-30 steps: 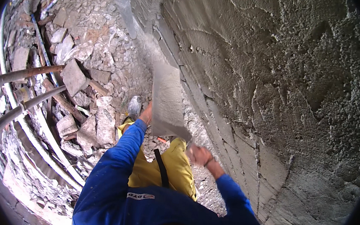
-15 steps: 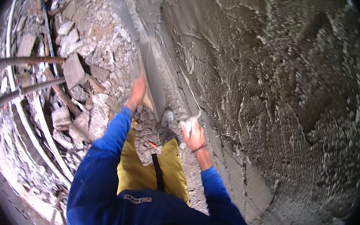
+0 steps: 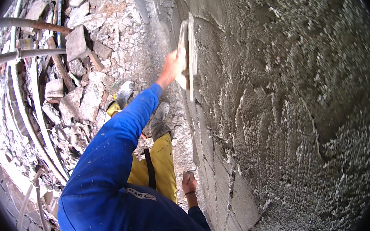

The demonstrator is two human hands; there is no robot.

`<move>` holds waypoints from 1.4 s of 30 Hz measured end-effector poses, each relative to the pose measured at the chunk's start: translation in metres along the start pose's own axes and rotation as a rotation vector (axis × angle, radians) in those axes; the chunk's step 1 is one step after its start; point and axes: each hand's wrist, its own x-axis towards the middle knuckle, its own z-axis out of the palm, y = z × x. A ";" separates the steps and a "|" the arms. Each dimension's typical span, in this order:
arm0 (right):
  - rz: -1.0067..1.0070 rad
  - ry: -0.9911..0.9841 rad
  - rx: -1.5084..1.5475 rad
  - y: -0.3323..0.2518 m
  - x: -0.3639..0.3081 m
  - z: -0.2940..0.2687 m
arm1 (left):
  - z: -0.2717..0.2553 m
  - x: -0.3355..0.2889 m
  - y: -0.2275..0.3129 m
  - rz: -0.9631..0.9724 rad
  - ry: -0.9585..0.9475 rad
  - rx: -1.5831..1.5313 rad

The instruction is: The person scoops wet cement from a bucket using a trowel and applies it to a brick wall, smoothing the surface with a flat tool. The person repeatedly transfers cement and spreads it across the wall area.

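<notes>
My left hand (image 3: 170, 68) is closed round the handle of a long, flat plastering float (image 3: 193, 59). The float stands nearly edge-on to the view, its face against or very close to the wet grey plaster wall (image 3: 256, 100). Lower down, my right hand (image 3: 189, 182) hangs beside the wall's foot with its fingers curled in. What it may hold is too small to make out. Ridges and rough, glistening patches mark the plaster to the right of the float.
Rubble (image 3: 79, 44) covers the ground on the left, with broken blocks and wood pieces. Pale pipes (image 3: 36, 102) run along it, and two bars (image 3: 34, 24) jut in from the left. My boots (image 3: 160, 118) stand on the gritty strip beside the wall.
My left hand has carried the float forward and right, from above the ground to the wall. My right hand has dropped back toward my body. The view has shifted slightly.
</notes>
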 end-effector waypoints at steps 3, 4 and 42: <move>-0.073 0.017 0.018 0.010 0.005 0.000 | 0.022 -0.068 -0.008 -0.113 -0.027 -0.025; -0.133 0.048 0.044 0.015 0.006 0.002 | 0.033 -0.094 -0.008 -0.082 -0.058 -0.020; -0.616 0.378 -0.085 -0.401 0.056 -0.133 | -0.173 -0.180 0.075 -0.350 -0.223 -0.271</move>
